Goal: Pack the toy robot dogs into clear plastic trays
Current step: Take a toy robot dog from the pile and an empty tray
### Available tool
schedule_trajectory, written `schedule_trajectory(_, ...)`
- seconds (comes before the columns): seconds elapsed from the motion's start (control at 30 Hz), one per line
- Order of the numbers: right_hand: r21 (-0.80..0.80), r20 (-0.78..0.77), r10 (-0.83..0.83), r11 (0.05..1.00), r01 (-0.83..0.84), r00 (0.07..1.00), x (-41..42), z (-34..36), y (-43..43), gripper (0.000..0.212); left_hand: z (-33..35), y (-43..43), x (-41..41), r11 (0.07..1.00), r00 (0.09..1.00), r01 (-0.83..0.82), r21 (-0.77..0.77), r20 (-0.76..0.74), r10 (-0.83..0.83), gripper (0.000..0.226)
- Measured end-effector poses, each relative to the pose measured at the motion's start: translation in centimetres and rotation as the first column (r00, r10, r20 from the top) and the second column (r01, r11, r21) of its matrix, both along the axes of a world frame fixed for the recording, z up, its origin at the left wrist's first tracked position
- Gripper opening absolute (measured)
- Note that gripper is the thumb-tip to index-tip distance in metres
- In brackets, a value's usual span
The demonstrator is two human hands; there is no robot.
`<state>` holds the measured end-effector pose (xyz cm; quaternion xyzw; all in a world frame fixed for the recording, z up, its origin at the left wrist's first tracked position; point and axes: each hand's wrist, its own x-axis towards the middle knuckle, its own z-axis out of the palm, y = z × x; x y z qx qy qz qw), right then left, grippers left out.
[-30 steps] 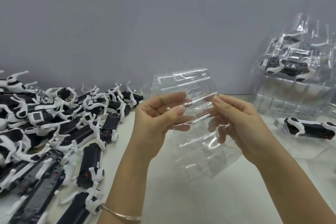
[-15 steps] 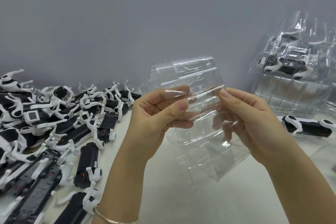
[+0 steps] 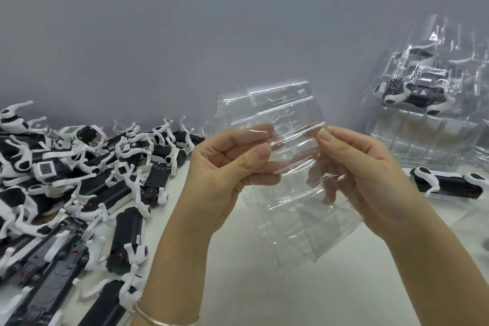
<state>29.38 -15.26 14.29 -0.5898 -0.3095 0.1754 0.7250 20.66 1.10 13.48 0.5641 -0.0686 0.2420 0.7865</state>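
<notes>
Tray (image 3: 288, 193) (upright) between 2 hands

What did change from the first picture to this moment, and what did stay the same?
Both hands lifted the clear tray a little higher, and the left hand and right hand drew slightly apart along its upper edge. Nothing was taken or let go: both keep their pinch on the tray. The loose dogs, the packed trays and the single dog on the right did not move.
</notes>
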Motion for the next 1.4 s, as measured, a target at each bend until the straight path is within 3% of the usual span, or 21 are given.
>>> schedule_trajectory(0.17,0.004,-0.010,0.000,1.000,0.001,1.000,0.1,0.0,-0.1,0.032,-0.1,-0.2,0.3,0.999,0.999,-0.026,-0.025,-0.019,0.025,0.018)
schedule_trajectory(0.5,0.007,-0.002,-0.021,1.000,0.021,1.000,-0.2,0.2,-0.3,0.028,0.1,-0.3,0.5,0.998,0.999,-0.053,0.029,-0.003,0.053,0.027)
schedule_trajectory(0.7,-0.129,0.249,-0.148,0.974,0.185,0.957,-1.1,-0.7,0.4,0.030,-0.2,-1.1,0.9,0.965,0.972,-0.212,0.152,-0.074,0.225,0.030)
schedule_trajectory(0.77,-0.127,0.256,-0.176,0.969,0.213,0.950,-1.1,-0.9,0.7,0.031,-0.3,-1.4,1.1,0.964,0.968,-0.228,0.139,-0.077,0.240,0.025)
schedule_trajectory(0.87,-0.077,0.140,-0.154,0.983,0.165,0.978,-0.7,-0.8,0.8,0.027,-0.2,-1.1,1.0,0.986,0.989,-0.121,0.118,-0.070,0.130,0.020)
schedule_trajectory(0.97,-0.087,0.153,-0.131,0.986,0.145,0.980,-0.5,-0.8,0.7,0.022,-0.2,-0.8,0.8,0.994,0.994,-0.049,0.095,-0.090,0.058,0.019)
schedule_trajectory(1.1,-0.060,0.244,-0.187,0.976,0.208,0.951,-0.7,-1.0,0.8,0.015,-0.2,-1.8,1.4,0.962,0.958,-0.271,-0.019,-0.101,0.268,0.030)
schedule_trajectory(1.2,0.019,0.216,-0.285,0.957,0.288,0.934,-0.7,-1.0,0.6,0.022,-0.4,-2.8,1.7,0.893,0.897,-0.439,-0.098,0.004,0.442,0.050)
schedule_trajectory(1.3,0.043,0.228,-0.309,0.951,0.307,0.923,-0.6,-1.1,0.5,0.022,-0.8,-3.2,1.8,0.820,0.806,-0.572,-0.010,0.182,0.564,0.033)
schedule_trajectory(1.4,0.012,0.304,-0.301,0.950,0.312,0.904,-0.7,-1.3,0.6,0.018,-0.6,-3.5,1.7,0.855,0.855,-0.515,0.054,0.096,0.509,0.008)
